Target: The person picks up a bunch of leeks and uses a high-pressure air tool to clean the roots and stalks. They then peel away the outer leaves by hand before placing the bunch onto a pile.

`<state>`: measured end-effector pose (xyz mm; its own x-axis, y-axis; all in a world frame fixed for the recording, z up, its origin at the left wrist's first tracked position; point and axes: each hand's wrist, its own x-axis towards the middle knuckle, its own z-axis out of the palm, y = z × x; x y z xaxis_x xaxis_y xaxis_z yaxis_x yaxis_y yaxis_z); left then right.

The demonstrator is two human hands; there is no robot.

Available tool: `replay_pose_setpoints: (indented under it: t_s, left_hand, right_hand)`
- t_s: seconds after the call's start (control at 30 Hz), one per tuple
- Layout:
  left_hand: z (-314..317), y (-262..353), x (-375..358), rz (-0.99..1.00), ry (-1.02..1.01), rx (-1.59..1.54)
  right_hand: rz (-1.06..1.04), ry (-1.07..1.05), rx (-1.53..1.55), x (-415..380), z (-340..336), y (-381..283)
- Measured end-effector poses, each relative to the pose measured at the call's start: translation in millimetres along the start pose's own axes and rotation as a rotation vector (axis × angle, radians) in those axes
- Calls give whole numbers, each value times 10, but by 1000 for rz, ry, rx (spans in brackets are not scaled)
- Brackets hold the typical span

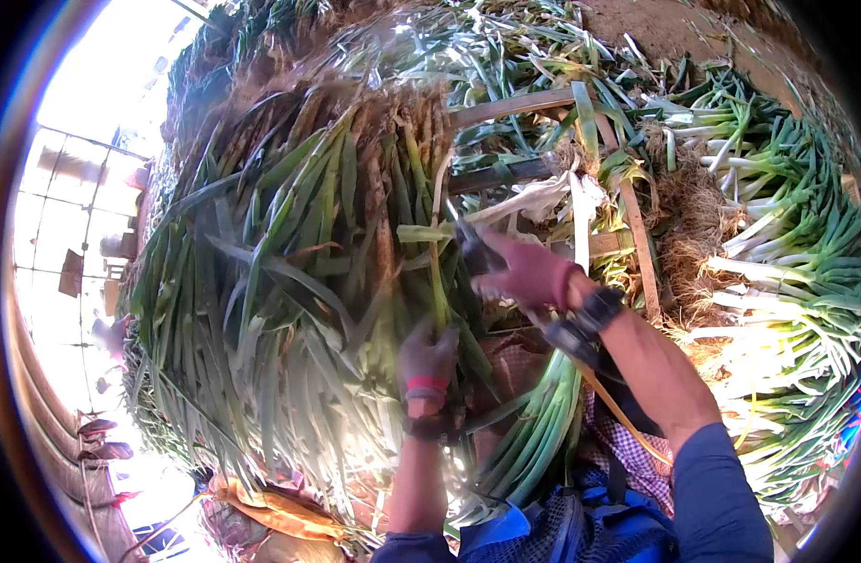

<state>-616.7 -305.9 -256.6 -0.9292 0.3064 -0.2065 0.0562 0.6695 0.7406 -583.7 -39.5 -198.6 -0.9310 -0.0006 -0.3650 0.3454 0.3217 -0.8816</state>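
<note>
My left hand (426, 364), in a grey glove with a red cuff, is closed around a yellow-green leek stalk (437, 281) at the right edge of a large leafy heap of leeks (289, 244). My right hand (522, 270), in a maroon glove with dark fingertips, is curled above and to the right, beside the stalk's upper part. I cannot tell what its blurred fingers hold. A black watch (601, 308) is on that wrist. Below it are a dark tool-like object (571, 340) and a yellow hose (623, 413). Several trimmed leeks (543, 422) lie near my lap.
Wooden slats (640, 249) form a frame beyond my right hand. To the right, a long row of leeks (777, 253) lies with white shanks and roots (688, 216) towards me. Loose leaves (505, 47) cover the back. An orange-brown cloth or sack (278, 511) lies at lower left.
</note>
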Motion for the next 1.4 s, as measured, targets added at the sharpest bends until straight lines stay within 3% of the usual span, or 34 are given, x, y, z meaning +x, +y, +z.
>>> replay_pose_setpoints:
  t_s: [0.07, 0.1, 0.13, 0.17, 0.23, 0.37, 0.63, 0.7, 0.8, 1.0, 1.03, 1.07, 1.13, 1.23, 1.3, 1.37, 1.4]
  left_hand:
    - [-49, 242, -74, -67, -26, -52]
    - [-29, 218, -70, -70, -28, -55]
    - [-12, 173, -60, -50, -13, -61]
    - [-2, 134, -51, -28, 4, -67]
    - [8, 99, -39, -45, 9, -87]
    - [-3, 57, -35, -39, 1, -132]
    - [6, -27, -35, -29, -9, -208]
    - [-37, 45, -75, -48, -32, -219]
    - [-86, 135, -198, -57, -90, -266]
    - [-127, 541, -551, -92, -216, -326]
    - [-111, 605, -623, -89, -216, -328]
    - [-90, 645, -709, -40, -227, -196]
    - [63, 598, -918, 106, -216, -48]
    - [272, 713, -1371, 249, -390, 240]
    - [312, 802, -1737, 396, -494, 257]
    - [148, 1070, -1863, 625, -486, 326]
    - [78, 1063, -1793, 622, -482, 327]
  right_hand:
    - [-81, -114, -34, -271, 195, 320]
    - [133, -305, 40, -663, 51, -121]
    - [-85, -243, 2, -794, 272, 267]
    - [27, -387, 141, -1050, 210, 25]
    - [-164, -332, 139, -1243, 481, 280]
    - [-63, -320, -58, -1008, 472, 130]
    - [3, 130, -171, 1, 302, 72]
    - [43, 108, -177, -68, 274, 184]
    - [-162, -9, -103, -421, 395, 512]
    - [-167, -211, -79, -1602, 281, 104]
    - [-35, -221, -127, -1692, 195, -22]
    - [98, -230, -175, -1749, 136, -103]
    - [102, -203, -164, -1785, 64, -164]
    - [108, -240, -135, -1766, 111, -76]
    - [-132, -166, -132, -1731, 226, 55]
    - [-118, -134, -92, -1618, 161, -15]
    - [13, -98, -148, -1535, 72, -71]
